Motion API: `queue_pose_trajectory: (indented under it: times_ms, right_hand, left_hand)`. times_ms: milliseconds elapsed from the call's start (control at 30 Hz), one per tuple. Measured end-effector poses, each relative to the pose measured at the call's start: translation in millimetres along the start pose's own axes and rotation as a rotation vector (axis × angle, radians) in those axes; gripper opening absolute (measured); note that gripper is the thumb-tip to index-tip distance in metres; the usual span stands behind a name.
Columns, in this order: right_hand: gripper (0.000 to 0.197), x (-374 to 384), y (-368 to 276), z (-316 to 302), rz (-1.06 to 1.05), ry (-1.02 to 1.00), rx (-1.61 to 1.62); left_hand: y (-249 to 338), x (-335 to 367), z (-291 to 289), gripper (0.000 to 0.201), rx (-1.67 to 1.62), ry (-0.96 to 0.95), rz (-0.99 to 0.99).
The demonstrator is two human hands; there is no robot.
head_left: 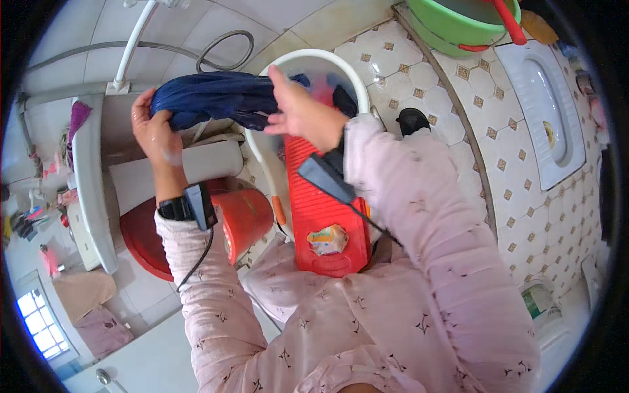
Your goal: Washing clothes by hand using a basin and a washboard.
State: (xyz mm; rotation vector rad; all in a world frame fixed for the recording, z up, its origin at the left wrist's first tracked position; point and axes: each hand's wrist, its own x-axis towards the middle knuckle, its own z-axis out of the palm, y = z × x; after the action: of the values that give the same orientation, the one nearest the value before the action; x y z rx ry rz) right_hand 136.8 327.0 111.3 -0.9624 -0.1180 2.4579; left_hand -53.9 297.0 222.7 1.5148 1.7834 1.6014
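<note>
A dark blue wet cloth (209, 97) stretches sideways in the air, from beside the wall to above the white-rimmed tub (359, 78). My left hand (154, 131) grips its left end, thumb and fingers around the fabric. At the other end my right hand (304, 114) touches the cloth with its thumb raised and fingers apart. Below it a red ribbed washboard (314, 190) leans out of the tub toward my lap. A bar of soap in a torn wrapper (327, 240) lies on the washboard's lower part. Red and dark fabric is partly visible inside the tub.
Left of the tub stand a red bucket (246, 219) and a red basin (147, 239). A green tub (452, 26) with a red handle sits at the far right, near a white squat toilet (550, 118). A grey hose (229, 49) loops along the wall.
</note>
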Motion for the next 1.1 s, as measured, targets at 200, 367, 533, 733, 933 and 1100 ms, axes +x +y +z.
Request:
queue_pose_trajectory:
  times_ms: [200,367,533,733,933,1100]
  right_hand:
    - [0.107,16.8,69.2,-18.9,0.057,-0.499,0.076]
    - [0.119,33.4,109.1,-3.6,0.517,-0.792,0.312]
    - [0.09,41.5,112.7,2.9,0.184,-0.793,0.26]
    - [0.069,41.0,120.7,-6.1,0.122,-0.487,0.432]
    - [0.066,45.9,118.4,-29.9,-0.018,-0.366,0.883]
    - [0.041,68.2,122.9,-41.3,0.064,-0.316,0.856]
  left_hand:
    - [54.4,-58.1,-22.6,0.047,-0.219,-0.098,-0.04]
    - [79.3,-115.5,-34.3,0.046,-0.429,-0.086,-0.101]
    - [82.7,-154.2,-69.2,0.047,-0.634,-0.049,-0.196]
    - [64.5,-173.5,-97.1,0.048,-0.688,0.039,-0.261]
    - [73.7,-170.0,-79.6,0.045,-0.704,0.121,-0.35]
    - [80.5,-174.6,-114.4,0.052,-0.711,0.067,-0.277]
